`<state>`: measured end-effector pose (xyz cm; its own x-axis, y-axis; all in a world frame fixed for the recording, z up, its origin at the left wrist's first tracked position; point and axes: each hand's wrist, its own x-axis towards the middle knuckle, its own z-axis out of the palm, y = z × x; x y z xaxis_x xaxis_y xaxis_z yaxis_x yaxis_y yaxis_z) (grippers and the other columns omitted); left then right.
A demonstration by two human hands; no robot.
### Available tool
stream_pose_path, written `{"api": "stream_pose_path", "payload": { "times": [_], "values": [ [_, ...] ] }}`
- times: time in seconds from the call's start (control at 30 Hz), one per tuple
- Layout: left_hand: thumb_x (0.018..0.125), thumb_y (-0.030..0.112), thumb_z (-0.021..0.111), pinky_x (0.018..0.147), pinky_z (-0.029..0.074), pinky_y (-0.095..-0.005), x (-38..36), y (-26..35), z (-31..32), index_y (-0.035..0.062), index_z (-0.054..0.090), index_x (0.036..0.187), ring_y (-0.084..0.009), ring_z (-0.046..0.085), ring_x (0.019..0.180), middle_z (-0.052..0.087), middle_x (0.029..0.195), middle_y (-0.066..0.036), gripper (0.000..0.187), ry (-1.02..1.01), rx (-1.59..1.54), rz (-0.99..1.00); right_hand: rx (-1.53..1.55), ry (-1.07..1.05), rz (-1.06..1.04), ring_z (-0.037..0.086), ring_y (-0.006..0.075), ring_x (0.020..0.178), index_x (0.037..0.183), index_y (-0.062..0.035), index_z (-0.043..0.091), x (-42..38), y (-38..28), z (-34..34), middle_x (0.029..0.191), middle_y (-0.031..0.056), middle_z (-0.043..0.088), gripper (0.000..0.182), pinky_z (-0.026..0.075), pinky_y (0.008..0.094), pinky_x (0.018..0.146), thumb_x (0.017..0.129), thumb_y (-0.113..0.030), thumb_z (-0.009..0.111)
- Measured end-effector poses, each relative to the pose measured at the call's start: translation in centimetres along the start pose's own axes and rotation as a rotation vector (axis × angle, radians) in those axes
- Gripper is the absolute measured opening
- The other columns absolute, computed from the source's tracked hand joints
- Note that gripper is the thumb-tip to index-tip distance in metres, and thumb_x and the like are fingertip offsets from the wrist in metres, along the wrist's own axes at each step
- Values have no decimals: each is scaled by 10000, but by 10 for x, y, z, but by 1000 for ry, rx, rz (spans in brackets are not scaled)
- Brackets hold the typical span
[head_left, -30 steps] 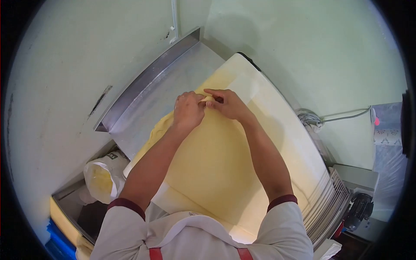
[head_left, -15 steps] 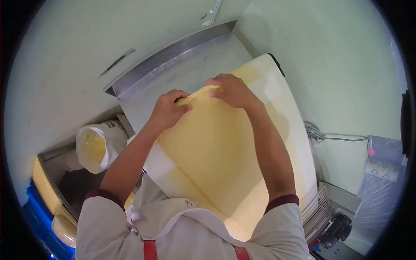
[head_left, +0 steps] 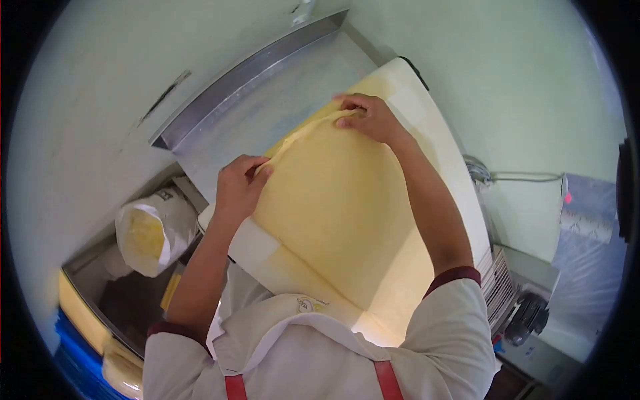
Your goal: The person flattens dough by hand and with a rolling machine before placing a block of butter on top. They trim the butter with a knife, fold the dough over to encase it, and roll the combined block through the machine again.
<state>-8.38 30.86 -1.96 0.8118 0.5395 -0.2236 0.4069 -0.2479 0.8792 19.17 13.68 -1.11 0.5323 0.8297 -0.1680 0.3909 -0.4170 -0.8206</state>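
In the head view, a wide yellow dough sheet [head_left: 340, 200] lies spread over a white conveyor belt [head_left: 257, 243] of what looks like a rolling machine, with a steel tray [head_left: 267, 87] running off to the far left against the pale wall. The left hand [head_left: 237, 187] grips the sheet's left edge, fingers [head_left: 257, 167] curled and pinched over the rim of the dough, thumb side tucked against it. The right hand [head_left: 370, 119] is at the far edge, its fingers [head_left: 347, 107] narrowed onto the dough's lip, which folds up slightly beneath them. The two hands sit well apart along the same curved far-left margin, which suggests the sheet is being held at two points so that it stays flat and does not stretch or tear under its own weight. The bulk of the dough lies near the person, between the forearms, resting on the belt. To the near left, below the machine, an open flour bag [head_left: 150, 230] stands in a bin. To the right are a coiled cable [head_left: 477, 173] and a dark motor housing [head_left: 527, 317].
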Motion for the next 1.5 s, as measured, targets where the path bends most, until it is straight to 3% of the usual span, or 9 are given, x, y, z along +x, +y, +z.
{"api": "stream_pose_path", "payload": {
  "times": [0.13,0.33,0.57,0.67,0.87,1.07,1.2,1.33,1.5],
  "values": [
    [850,36,668,877,488,-277,-2,-12,10,5,574,1257,-152,620,951,649,1110,-126,419,55,-378,58,116,350,154,571,142,902,1295,-60,558,-43,35,-20,1067,46,620,530,479,299,807,812,-188,736],
    [878,-28,613,1006,422,-284,-13,-14,7,-33,457,1367,-175,546,1168,558,1302,-146,514,-268,-454,-79,-359,241,202,567,185,927,1300,-53,535,-74,4,15,984,79,593,566,468,324,836,818,-269,740],
    [876,-9,628,1055,376,-301,5,-8,0,-61,401,1394,-190,500,1238,501,1370,-150,568,-251,-494,-61,-129,123,503,579,290,942,1164,-1,571,-58,-15,3,994,141,598,564,470,386,849,822,-431,701],
    [872,-3,626,1066,361,-303,11,-12,14,-55,384,1406,-197,479,1263,474,1397,-162,589,-320,-533,26,-605,502,79,621,306,825,1124,-3,588,-58,7,30,857,127,643,579,499,398,793,826,-493,676],
    [864,-17,601,1090,317,-302,14,-3,7,-56,372,1413,-207,441,1297,461,1412,-164,596,-450,-511,-133,-213,117,514,560,312,1086,1245,-17,505,-47,-12,-4,1165,185,588,623,456,410,914,823,-429,706],
    [875,31,605,1100,316,-357,28,-4,4,-30,460,1346,-238,458,1286,509,1358,-146,496,-282,-139,218,-355,874,80,492,344,1190,1274,-42,479,-157,23,36,1263,199,524,500,410,423,989,857,-224,687],
    [878,63,607,1065,357,-365,37,101,73,3,539,1269,-256,508,1234,565,1288,-129,401,-306,102,621,-248,1214,631,430,400,1225,1257,0,478,-349,-11,115,1303,218,473,471,356,476,1030,853,-159,663],
    [888,104,607,1013,405,-361,3,170,219,29,574,1241,-240,552,1173,600,1233,-131,362,-870,47,775,-384,1708,1349,338,418,1305,1348,44,353,-499,-32,217,1378,273,385,565,266,510,1086,879,-126,620],
    [876,164,631,997,432,-370,-112,181,421,41,564,1254,-287,560,1178,586,1269,-165,403,-1224,157,1033,-118,1647,1798,190,458,1393,1452,60,189,-566,11,230,1480,329,232,781,157,530,1137,914,-348,580]
  ]
}}
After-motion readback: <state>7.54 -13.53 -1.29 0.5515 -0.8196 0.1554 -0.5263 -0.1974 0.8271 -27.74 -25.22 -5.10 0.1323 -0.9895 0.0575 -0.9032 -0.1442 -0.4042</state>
